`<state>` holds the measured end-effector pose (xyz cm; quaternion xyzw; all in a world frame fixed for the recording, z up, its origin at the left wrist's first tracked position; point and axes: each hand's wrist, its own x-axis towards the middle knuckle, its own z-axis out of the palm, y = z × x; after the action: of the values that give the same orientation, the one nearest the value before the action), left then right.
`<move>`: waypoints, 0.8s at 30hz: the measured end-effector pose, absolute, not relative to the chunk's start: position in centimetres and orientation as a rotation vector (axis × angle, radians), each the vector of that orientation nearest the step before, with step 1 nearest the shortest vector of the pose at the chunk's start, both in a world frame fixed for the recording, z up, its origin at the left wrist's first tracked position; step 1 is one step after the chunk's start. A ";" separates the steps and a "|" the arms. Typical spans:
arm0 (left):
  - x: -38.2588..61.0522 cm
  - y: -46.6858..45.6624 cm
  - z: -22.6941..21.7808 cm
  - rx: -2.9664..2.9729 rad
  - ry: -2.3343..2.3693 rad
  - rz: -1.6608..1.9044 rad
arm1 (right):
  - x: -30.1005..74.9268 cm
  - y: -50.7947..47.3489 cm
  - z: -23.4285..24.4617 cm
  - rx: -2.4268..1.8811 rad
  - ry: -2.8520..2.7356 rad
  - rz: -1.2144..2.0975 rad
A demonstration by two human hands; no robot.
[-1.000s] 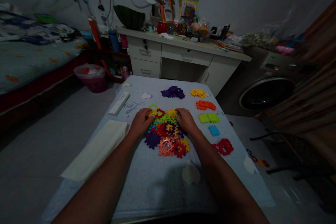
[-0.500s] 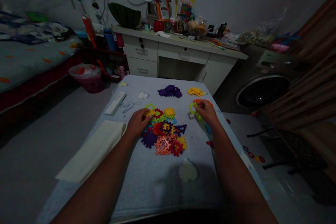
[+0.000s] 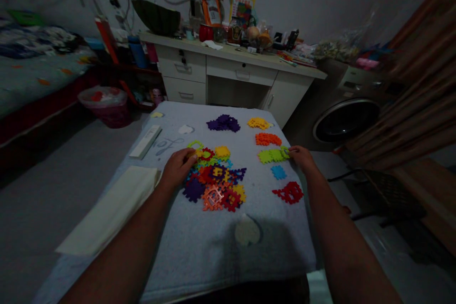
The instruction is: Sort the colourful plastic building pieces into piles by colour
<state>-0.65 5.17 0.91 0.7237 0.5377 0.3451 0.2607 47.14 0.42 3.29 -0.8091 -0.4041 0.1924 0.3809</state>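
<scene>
At the left edge of a mixed heap of plastic interlocking pieces (image 3: 213, 198), my left hand (image 3: 177, 167) is closed with a yellow interlocking piece (image 3: 198, 153) at its fingertips. My right hand (image 3: 302, 156) pinches a green interlocking piece (image 3: 284, 151) at the right end of a green row (image 3: 270, 156). Behind that row lie orange pieces (image 3: 268, 139) and yellow pieces (image 3: 259, 123). A blue piece (image 3: 278, 172) and red pieces (image 3: 290, 193) are nearer to me. The purple pieces (image 3: 223, 123) form a pile at the table's far side.
A pale blue cloth (image 3: 199, 256) covers the table. A long white box (image 3: 146, 141) and a folded cream cloth (image 3: 107, 211) lie along its left side. Beyond stand a white desk (image 3: 242, 64), a washing machine (image 3: 342, 104) and a pink bin (image 3: 107, 108). A chair (image 3: 384, 194) is at right.
My right hand has moved right with the green piece, from over the left of the green row to its right end. My left hand stays at the heap. The view has shifted slightly.
</scene>
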 end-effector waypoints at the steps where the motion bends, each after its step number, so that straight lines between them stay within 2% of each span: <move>1: -0.6 5.1 1.0 1.955 1.449 0.936 | 47.2 0.6 3.0 -2.070 -1.036 0.488; 7: -0.7 5.2 0.9 1.960 1.432 0.947 | 47.3 0.9 2.2 -2.114 -1.128 0.348; 14: -0.8 5.5 0.3 1.975 1.432 0.974 | 43.2 0.3 5.4 -2.073 -1.214 0.084; 21: -0.8 5.6 0.3 1.989 1.443 0.983 | 31.1 0.9 7.2 -1.711 -1.824 0.498; 24: -0.8 5.5 0.4 1.982 1.446 0.992 | 27.1 1.8 6.5 -1.673 -2.013 0.493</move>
<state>-0.77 5.55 0.39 0.7260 0.5298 0.3633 0.2453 27.13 1.82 6.47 -0.6103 -0.7342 0.1800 0.2369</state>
